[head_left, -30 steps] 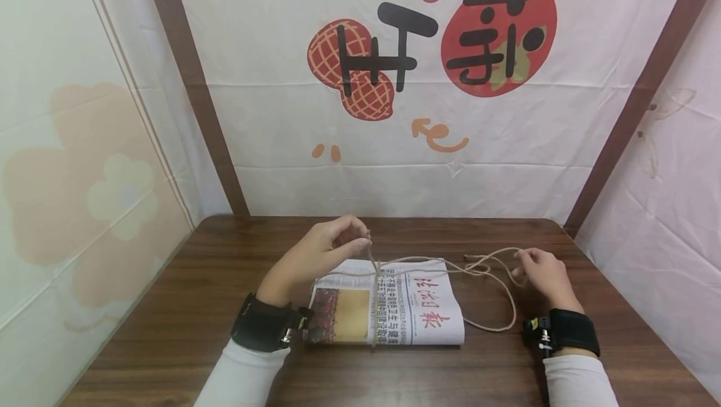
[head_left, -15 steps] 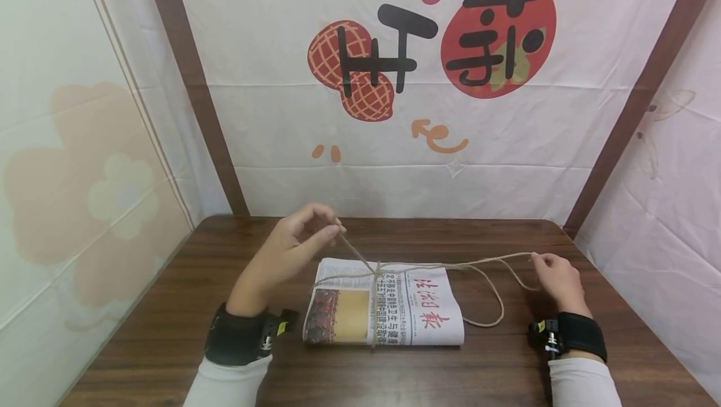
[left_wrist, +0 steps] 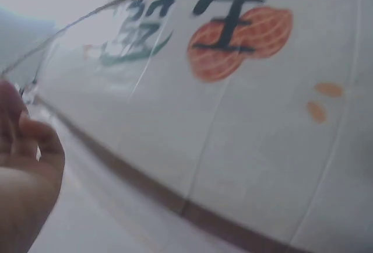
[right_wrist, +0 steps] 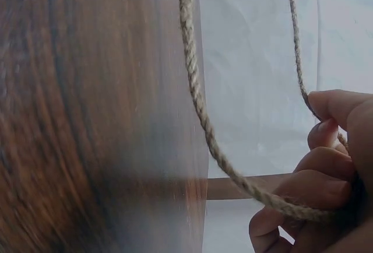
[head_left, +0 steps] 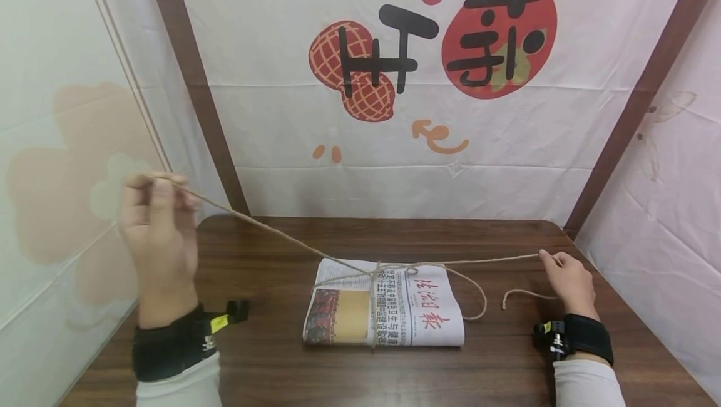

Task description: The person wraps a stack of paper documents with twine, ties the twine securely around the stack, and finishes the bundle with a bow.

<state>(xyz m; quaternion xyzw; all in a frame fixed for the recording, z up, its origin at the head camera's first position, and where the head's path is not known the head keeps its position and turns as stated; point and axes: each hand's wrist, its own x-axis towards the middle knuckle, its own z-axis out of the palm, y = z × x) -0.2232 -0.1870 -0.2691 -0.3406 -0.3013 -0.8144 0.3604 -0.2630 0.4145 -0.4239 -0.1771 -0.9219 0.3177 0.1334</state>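
Two bare hands are well apart: the left hand (head_left: pixel 160 244), raised over the table's left side, pinches a tan, twisted-fibre rope (head_left: pixel 273 230) at its fingertips; the right hand (head_left: pixel 569 278), low near the right edge, pinches another stretch of it between thumb and forefinger. One folded newspaper (head_left: pixel 434 325), white with red and black print and one colour picture, lies centrally on the dark brown wood-grain table (head_left: pixel 270 376), the rope around it both ways and crossing on top toward its far side. Two strands run out straight to the hands; one slack loop bulges off the right side, and one loose tail hangs by the right hand. Two black wristbands (head_left: pixel 163 341) circle the wrists. Beyond the far edge hangs a white printed cloth (head_left: pixel 270 125) with two brown stripes (head_left: pixel 194 87).
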